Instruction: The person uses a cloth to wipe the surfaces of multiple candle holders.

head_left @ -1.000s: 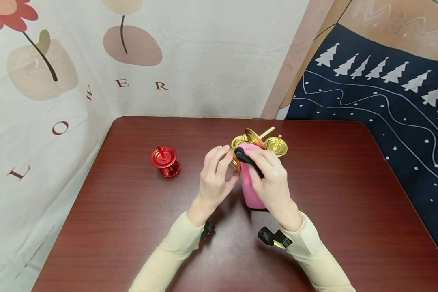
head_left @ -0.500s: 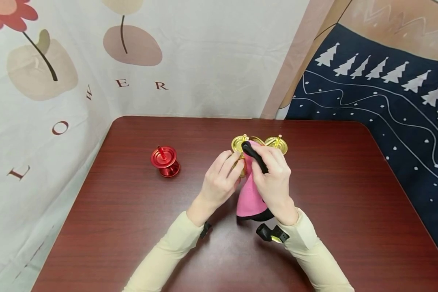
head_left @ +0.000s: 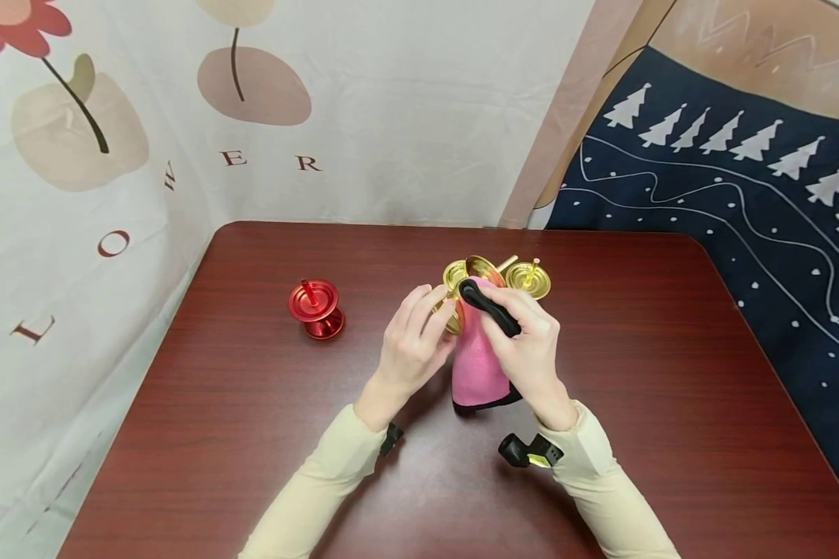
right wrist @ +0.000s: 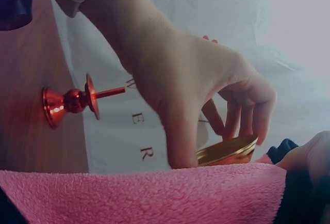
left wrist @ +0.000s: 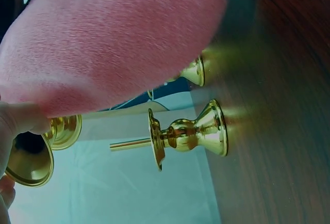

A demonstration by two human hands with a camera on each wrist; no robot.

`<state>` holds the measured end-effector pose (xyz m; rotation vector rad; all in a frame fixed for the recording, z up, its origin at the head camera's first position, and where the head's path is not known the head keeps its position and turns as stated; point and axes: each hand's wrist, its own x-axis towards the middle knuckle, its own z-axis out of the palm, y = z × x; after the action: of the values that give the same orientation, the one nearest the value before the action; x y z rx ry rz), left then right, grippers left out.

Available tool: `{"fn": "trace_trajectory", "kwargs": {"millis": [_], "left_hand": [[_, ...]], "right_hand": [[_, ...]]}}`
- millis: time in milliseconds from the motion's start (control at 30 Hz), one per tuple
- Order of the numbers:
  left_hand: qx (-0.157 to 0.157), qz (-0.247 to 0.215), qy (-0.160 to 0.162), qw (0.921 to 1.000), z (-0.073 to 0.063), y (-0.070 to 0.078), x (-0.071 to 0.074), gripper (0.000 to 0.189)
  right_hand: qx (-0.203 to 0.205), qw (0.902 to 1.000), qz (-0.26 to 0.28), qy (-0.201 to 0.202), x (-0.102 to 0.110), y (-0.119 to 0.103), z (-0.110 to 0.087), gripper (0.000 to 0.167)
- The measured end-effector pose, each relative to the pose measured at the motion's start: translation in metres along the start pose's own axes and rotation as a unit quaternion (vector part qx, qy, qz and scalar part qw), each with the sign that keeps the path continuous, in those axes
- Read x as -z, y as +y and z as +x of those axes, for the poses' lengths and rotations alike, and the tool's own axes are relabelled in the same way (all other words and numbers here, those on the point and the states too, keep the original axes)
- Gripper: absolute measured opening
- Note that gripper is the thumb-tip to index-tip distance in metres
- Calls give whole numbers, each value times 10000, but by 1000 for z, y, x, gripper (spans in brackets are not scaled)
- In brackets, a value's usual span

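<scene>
My left hand point(head_left: 414, 338) grips the base of a gold candlestick point(head_left: 450, 320), held tilted with its dish and spike pointing away. In the left wrist view the candlestick's hollow foot point(left wrist: 32, 164) faces the camera beside my fingers. My right hand point(head_left: 527, 334) pinches a pink plush cloth point(head_left: 481, 369) with black edging, bunched at the top and hanging down. The cloth lies against the candlestick's middle and covers it. Behind stand two more gold candlesticks, the right one point(head_left: 529, 279) in plain sight, the left one point(head_left: 454, 272) partly hidden.
A red candlestick point(head_left: 316, 309) stands upright on the left part of the dark wood table point(head_left: 252, 435). A pale curtain with flowers and letters point(head_left: 391, 155) hangs behind the table, and a navy cloth with white trees point(head_left: 706, 194) hangs at the right.
The cloth in my right hand shifts toward me and then back along the candlestick. The held candlestick dips, then tilts up again in my left hand. The standing candlesticks stay put.
</scene>
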<state>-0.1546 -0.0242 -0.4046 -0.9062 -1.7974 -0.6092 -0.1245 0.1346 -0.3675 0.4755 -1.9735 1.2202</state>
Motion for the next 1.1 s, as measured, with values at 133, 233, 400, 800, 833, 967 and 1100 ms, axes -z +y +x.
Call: {"fn": "trace_trajectory", "kwargs": {"millis": [133,233,400,800,833,967,1100], "left_hand": [[249,-139,125,9995,-2,-2,-1,41],[561,-417,249,9972,-2,-2,-1,42],[1207,-947,510,9869,1,-3,1,47],[3225,-2409,571,9136,6,9,7,60],[3422,-2601,554,9012,6,10,7,62],[4154,-3239,403,8491,8,13,10,65],[4761,-3819,217,7918,9,12,13,58]], "right_hand": [[-63,9998,214,-4,0,5,-2,22],[-140,9993,347,-44,0,7,-4,23],[-564,9961,660,-172,1,11,-6,21],[-1944,9701,1448,-81,3,17,-8,17],[-2058,9672,1491,-29,2,17,-8,17],[-2450,9551,1662,133,-1,17,-8,17],[-2674,9464,1803,180,-4,17,-7,21]]}}
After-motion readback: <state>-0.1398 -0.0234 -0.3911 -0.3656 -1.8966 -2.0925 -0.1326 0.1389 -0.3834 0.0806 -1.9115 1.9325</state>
